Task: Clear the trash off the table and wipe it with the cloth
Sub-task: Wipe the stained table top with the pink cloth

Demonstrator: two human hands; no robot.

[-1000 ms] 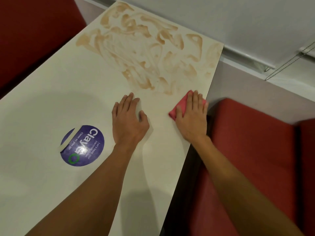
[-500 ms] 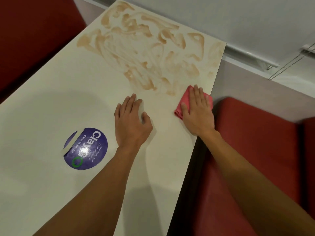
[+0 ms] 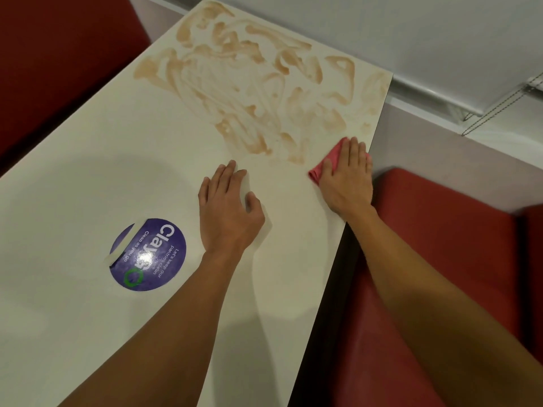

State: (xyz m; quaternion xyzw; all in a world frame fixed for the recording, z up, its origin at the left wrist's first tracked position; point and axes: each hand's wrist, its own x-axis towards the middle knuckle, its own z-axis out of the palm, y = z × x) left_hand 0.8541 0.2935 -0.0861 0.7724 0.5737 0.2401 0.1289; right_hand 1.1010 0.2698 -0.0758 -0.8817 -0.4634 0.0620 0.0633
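The right hand (image 3: 348,179) presses flat, fingers straight, on the pink cloth (image 3: 321,167) by the brown smears (image 3: 249,92), while the left hand (image 3: 226,210) rests open-palmed on the white table (image 3: 88,177).

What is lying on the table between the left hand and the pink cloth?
Nothing: in the head view, only bare tabletop separates the left hand from the cloth under the right hand.

The right hand (image 3: 348,180) slid the cloth (image 3: 324,164) forward toward the smears (image 3: 249,92).
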